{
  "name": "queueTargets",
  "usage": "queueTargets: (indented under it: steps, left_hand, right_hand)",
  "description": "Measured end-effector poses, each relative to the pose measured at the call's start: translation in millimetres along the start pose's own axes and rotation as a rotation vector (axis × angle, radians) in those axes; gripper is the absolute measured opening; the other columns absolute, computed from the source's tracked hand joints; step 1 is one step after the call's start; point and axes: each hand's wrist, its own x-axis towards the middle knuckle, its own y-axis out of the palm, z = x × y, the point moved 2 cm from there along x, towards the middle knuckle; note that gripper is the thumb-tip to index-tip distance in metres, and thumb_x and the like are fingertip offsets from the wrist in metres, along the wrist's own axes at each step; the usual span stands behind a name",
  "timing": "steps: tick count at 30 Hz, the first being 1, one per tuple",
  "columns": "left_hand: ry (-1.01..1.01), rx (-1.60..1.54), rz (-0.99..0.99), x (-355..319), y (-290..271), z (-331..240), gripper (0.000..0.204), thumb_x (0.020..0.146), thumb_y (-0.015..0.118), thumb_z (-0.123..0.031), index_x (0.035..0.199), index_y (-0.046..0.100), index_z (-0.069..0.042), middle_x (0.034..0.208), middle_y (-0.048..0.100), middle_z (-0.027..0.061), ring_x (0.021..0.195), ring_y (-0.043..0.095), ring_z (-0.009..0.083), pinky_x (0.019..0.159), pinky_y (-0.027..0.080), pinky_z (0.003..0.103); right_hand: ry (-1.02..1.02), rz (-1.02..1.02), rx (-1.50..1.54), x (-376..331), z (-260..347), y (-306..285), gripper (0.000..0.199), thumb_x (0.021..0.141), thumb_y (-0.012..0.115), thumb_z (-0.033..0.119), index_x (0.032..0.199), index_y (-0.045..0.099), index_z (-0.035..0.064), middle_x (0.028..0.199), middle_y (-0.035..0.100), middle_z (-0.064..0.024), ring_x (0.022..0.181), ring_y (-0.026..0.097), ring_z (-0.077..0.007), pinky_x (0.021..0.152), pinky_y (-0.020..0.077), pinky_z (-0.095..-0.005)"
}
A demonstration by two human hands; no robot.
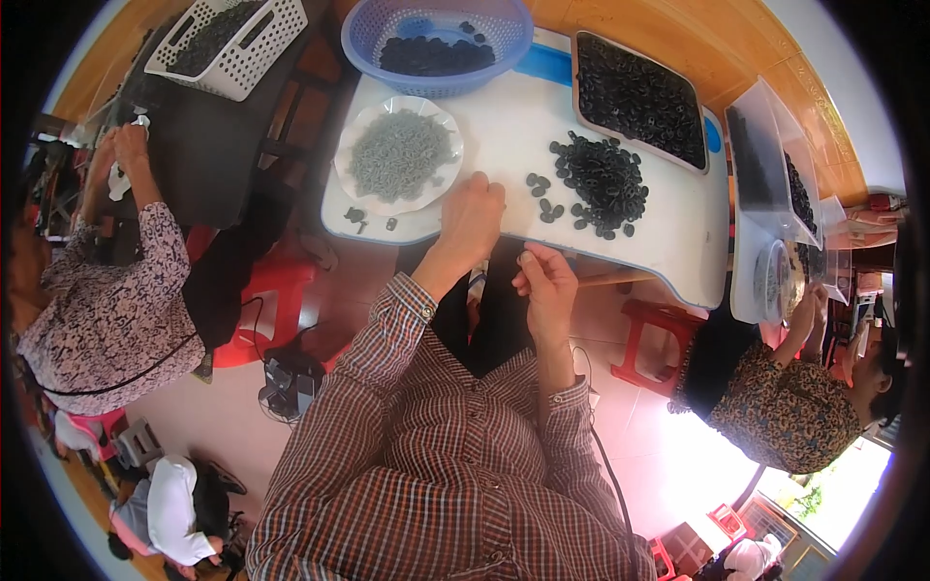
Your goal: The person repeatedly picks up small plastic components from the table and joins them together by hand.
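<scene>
My left hand rests at the near edge of the white table, back up and fingers curled in. Whatever its fingertips hold, if anything, is hidden. Just right of it and lower, at the table's edge, my right hand has thumb and forefinger pinched together; anything between them is too small to name. A white wavy-rimmed plate with a heap of small grey pieces stands beyond my left hand. Right of that hand lies a pile of small black oval pieces, with several loose ones beside it.
A blue colander and a shallow tray, both with black pieces, stand at the back. Clear bins are on the right. Two people work at side tables, one left and one right. Red stools flank me.
</scene>
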Motion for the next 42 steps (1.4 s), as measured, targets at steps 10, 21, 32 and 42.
queueTargets:
  steps: [10,21,32,42]
  left_hand:
    - [-0.258,-0.736,0.036,-24.0,-11.7,-4.6,0.016,0.088,0.056,-0.013,0.094,0.061,0.001,0.095,0.061,0.0164,0.088,0.060,0.0315,0.077,0.047,0.037]
    - [-0.271,-0.835,-0.023,-50.5,-8.2,-5.5,0.012,0.088,0.059,-0.011,0.091,0.060,0.001,0.085,0.061,0.0134,0.076,0.060,0.0239,0.070,0.048,0.033]
    - [-0.240,-0.903,-0.101,-74.7,-1.4,-1.9,0.006,0.088,0.059,-0.006,0.090,0.059,0.000,0.082,0.060,0.0117,0.074,0.059,0.0215,0.067,0.048,0.031]
    - [-0.450,-0.878,0.001,-74.0,1.6,-2.6,0.020,0.093,0.052,-0.017,0.092,0.058,0.002,0.076,0.061,0.0140,0.066,0.060,0.0228,0.063,0.048,0.033]
  right_hand:
    - [-0.035,0.047,-0.011,11.7,11.6,10.0,0.023,0.091,0.060,0.009,0.112,0.064,0.0008,0.083,0.062,-0.0030,0.061,0.055,-0.0075,0.053,0.0411,-0.0187]
    - [0.082,0.200,0.145,16.8,13.7,18.1,0.017,0.092,0.062,0.017,0.092,0.065,0.0005,0.076,0.062,-0.0028,0.058,0.055,-0.0085,0.050,0.0403,-0.0198]
    - [0.145,0.255,0.010,7.2,7.9,18.7,0.019,0.092,0.061,0.020,0.085,0.063,0.0023,0.068,0.059,-0.0010,0.054,0.052,-0.0069,0.048,0.0381,-0.0190]
    - [-0.132,0.139,-0.392,-0.4,12.5,33.6,0.019,0.093,0.057,0.018,0.092,0.061,0.0003,0.069,0.061,-0.0025,0.059,0.056,-0.0070,0.052,0.0433,-0.0201]
